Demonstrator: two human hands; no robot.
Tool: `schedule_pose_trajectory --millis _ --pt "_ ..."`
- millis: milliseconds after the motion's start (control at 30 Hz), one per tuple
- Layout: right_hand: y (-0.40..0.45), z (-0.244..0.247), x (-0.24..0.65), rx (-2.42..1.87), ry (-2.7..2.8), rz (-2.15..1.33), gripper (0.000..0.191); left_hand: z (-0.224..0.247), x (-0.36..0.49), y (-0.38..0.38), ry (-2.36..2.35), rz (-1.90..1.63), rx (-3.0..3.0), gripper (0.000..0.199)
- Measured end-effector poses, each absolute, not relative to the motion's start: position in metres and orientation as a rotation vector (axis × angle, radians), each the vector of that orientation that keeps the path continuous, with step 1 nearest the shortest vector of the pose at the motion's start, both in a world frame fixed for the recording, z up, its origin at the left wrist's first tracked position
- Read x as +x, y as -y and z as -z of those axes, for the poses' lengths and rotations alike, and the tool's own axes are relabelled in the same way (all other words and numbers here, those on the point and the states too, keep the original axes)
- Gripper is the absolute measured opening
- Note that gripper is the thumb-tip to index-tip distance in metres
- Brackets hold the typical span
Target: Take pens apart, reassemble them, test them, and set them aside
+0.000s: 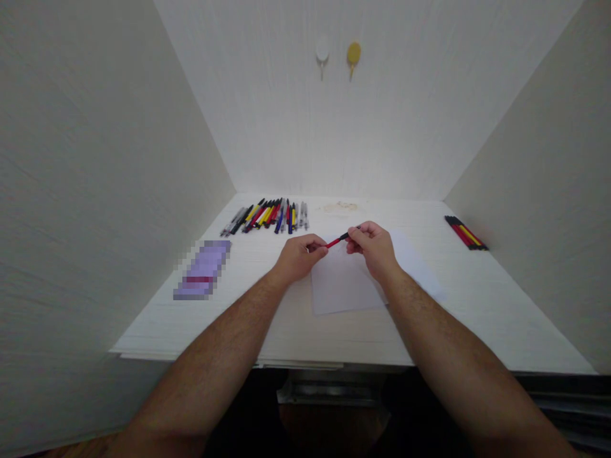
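Between my two hands is a red pen (pixel 333 243) with a black end, tilted up toward the right. My left hand (pixel 301 256) pinches its red end between thumb and fingers. The fingertips of my right hand (pixel 373 245) close on the black end. Below the hands lies white paper (pixel 346 289), partly covered by my right hand and wrist. A second sheet (pixel 417 267) shows to the right, beyond my right wrist.
Many pens (pixel 267 215) in several colours lie in a row at the back left. A smaller group of red, yellow and black pens (pixel 466 233) is by the right wall. A blurred purple item (pixel 204 267) rests at the left. Two hooks (pixel 354 53) are on the back wall.
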State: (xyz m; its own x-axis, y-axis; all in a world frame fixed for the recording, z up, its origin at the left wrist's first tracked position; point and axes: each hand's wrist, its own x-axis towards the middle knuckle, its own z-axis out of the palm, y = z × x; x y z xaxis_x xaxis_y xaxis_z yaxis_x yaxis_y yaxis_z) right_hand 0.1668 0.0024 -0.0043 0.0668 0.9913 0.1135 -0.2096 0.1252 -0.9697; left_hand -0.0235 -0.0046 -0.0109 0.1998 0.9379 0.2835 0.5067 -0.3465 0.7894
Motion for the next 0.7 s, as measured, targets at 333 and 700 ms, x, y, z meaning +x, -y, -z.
schedule_pose_trajectory --millis 333,700 --pt "-0.0023 0.0049 0.1702 -0.937 1.087 -1.229 0.028 0.0125 -0.0245 0.0022 -1.276 -1.049 1.900 0.020" --pt "-0.0038 0.0058 0.1716 -0.846 1.072 -1.211 0.019 0.0129 -0.0250 0.0032 -1.264 -1.011 1.887 0.020"
